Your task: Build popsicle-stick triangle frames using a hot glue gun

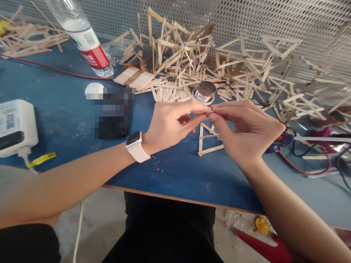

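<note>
Fingertips of my left hand (175, 122) and my right hand (238, 128) meet over the blue table (170, 171). Both hands are pinched on something small and thin between them; most of it is hidden, so I cannot make out what it is. Just below, partly behind my right hand, a small frame of wooden sticks (201, 140) lies flat on the table. A small round tin (203, 93) stands right behind my fingertips. My left wrist wears a watch (134, 138).
Behind the tin is a big heap of wooden sticks (175, 62) against a perforated metal panel (236, 22). A bottle (90, 47), a blurred dark object (115, 117) and a white device (18, 126) stand left. Cables (304, 171) lie right.
</note>
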`<control>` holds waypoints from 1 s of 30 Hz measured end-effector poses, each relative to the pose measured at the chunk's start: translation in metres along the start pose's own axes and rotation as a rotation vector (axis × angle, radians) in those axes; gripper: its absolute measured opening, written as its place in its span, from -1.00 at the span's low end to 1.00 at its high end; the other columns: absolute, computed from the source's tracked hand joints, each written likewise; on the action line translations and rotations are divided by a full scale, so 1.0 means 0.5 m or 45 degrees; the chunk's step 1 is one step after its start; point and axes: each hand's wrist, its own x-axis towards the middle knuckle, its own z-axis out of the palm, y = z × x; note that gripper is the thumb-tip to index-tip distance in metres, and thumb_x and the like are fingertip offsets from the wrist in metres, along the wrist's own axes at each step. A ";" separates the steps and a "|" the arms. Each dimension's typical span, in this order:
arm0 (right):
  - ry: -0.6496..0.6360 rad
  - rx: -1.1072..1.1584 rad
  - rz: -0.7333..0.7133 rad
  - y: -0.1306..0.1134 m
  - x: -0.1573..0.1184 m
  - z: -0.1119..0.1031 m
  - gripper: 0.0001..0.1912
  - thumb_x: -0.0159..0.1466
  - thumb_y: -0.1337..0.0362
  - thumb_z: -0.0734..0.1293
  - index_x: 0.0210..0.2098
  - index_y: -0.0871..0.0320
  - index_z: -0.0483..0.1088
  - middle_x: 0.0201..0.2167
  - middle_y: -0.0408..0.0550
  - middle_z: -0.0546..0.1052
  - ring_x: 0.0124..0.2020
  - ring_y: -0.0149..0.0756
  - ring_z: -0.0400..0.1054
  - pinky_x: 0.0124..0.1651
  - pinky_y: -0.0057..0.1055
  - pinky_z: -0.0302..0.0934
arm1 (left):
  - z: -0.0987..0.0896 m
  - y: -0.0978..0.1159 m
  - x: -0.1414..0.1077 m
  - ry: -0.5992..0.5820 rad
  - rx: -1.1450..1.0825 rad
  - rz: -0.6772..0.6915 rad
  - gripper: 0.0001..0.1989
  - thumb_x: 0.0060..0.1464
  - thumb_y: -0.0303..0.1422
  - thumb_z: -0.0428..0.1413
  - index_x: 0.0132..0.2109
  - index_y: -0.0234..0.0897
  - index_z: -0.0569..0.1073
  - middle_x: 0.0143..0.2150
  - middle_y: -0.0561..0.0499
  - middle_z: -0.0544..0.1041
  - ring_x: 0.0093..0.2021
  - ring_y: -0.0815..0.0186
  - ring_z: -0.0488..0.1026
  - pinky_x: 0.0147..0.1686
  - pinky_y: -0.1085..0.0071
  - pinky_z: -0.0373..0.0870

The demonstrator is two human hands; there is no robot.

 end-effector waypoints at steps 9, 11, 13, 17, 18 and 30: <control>-0.028 0.060 0.101 -0.011 0.001 0.002 -0.85 0.33 0.31 0.56 -0.14 -0.08 0.70 -0.24 -0.10 0.73 -0.24 -0.20 0.62 -0.27 -0.22 0.55 | -0.003 0.000 -0.004 -0.048 0.036 -0.011 -0.90 0.39 -0.43 0.27 -0.08 -0.17 0.70 -0.23 0.08 0.77 -0.46 0.43 0.65 -0.37 0.51 0.64; -0.030 0.085 0.150 -0.019 0.004 0.003 -0.90 0.33 0.29 0.55 -0.18 -0.07 0.69 -0.26 -0.09 0.72 -0.25 -0.20 0.62 -0.27 -0.23 0.56 | -0.004 0.003 -0.003 -0.061 0.048 -0.035 -0.89 0.40 -0.43 0.27 -0.08 -0.12 0.70 -0.21 0.08 0.78 -0.43 0.40 0.67 -0.35 0.49 0.65; -0.037 0.105 0.203 -0.025 0.007 0.004 -0.94 0.33 0.26 0.55 -0.20 -0.05 0.68 -0.26 -0.09 0.72 -0.24 -0.20 0.63 -0.26 -0.23 0.58 | -0.005 0.005 -0.002 -0.063 0.044 -0.027 -0.88 0.40 -0.43 0.26 -0.07 -0.11 0.70 -0.20 0.08 0.78 -0.41 0.39 0.68 -0.34 0.47 0.66; -0.051 0.119 0.241 -0.029 0.010 0.002 -0.96 0.33 0.24 0.56 -0.21 -0.04 0.67 -0.27 -0.09 0.71 -0.26 -0.21 0.63 -0.26 -0.24 0.58 | -0.005 0.007 0.000 -0.061 0.054 0.014 -0.89 0.40 -0.46 0.25 -0.07 -0.23 0.71 -0.20 0.03 0.78 -0.42 0.40 0.68 -0.35 0.46 0.65; -0.055 0.116 0.236 -0.028 0.011 0.002 -0.95 0.33 0.25 0.56 -0.21 -0.04 0.68 -0.27 -0.10 0.72 -0.26 -0.20 0.63 -0.26 -0.22 0.58 | -0.005 0.007 0.000 -0.059 0.065 0.025 -0.90 0.40 -0.46 0.26 -0.07 -0.26 0.70 -0.21 0.02 0.78 -0.43 0.41 0.67 -0.35 0.46 0.65; -0.009 0.019 0.086 -0.025 0.014 -0.001 -0.90 0.39 0.27 0.52 -0.25 -0.09 0.69 -0.33 -0.17 0.74 -0.31 -0.16 0.61 -0.19 -0.09 0.51 | 0.002 0.002 -0.008 -0.005 0.158 0.062 -0.93 0.40 -0.38 0.28 -0.10 -0.13 0.69 -0.31 0.11 0.75 -0.50 0.40 0.61 -0.41 0.43 0.56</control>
